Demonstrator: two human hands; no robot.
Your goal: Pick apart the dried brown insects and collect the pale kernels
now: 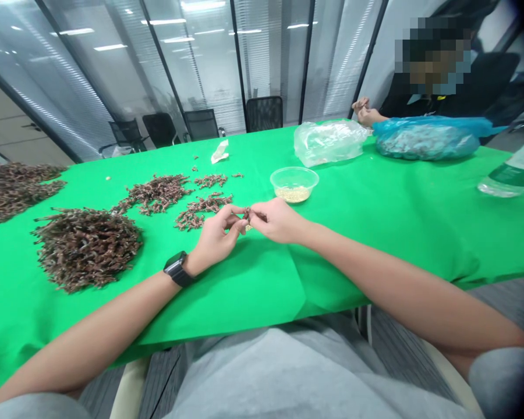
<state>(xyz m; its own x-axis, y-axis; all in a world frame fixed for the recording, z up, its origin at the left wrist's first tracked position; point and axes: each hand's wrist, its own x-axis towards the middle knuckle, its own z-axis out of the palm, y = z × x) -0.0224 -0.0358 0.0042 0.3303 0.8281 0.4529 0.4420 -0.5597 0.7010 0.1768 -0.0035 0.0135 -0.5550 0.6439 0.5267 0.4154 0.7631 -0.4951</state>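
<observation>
My left hand point(217, 234), with a black smartwatch point(177, 269) on its wrist, and my right hand point(276, 221) meet over the green tablecloth point(262, 279). Between their fingertips they pinch a small brown dried sprig point(247, 216), partly hidden by my fingers. Just below it shows a speck of pale seed point(248, 228). The nearest loose brown sprigs point(196, 213) lie just left of my hands. A clear plastic bowl point(294, 184) holding pale seeds stands just beyond my right hand.
A large heap of sprigs point(86, 249) and more at the far left point(13, 192) lie on the table. At the back are a clear plastic bag point(327, 142), a full blue bag point(425, 138) and a water bottle point(513, 171). A co-worker's hands point(362, 110) are at the far edge.
</observation>
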